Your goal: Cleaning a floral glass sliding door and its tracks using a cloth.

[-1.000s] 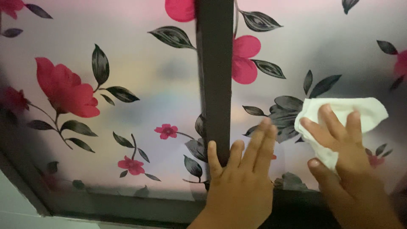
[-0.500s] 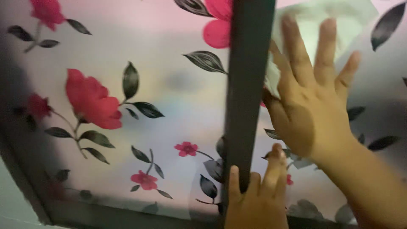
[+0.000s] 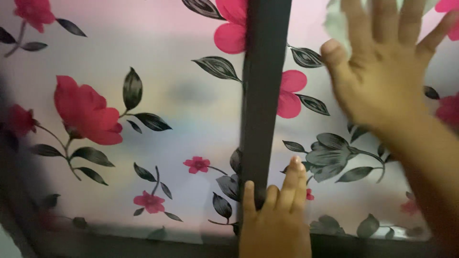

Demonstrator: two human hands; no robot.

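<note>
My hands on the flowered window

My right hand [image 3: 382,67] lies spread flat high on the pane, a white cloth [image 3: 337,24] barely showing under its fingers. My left hand [image 3: 275,215], fingers together, rests against the dark bar [image 3: 262,95], which runs upright between the flowered glass [image 3: 143,95] panes.

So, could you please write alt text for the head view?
A right hand presses a white cloth flat against frosted window glass printed with red flowers, while the left hand rests on the dark centre bar.
</note>
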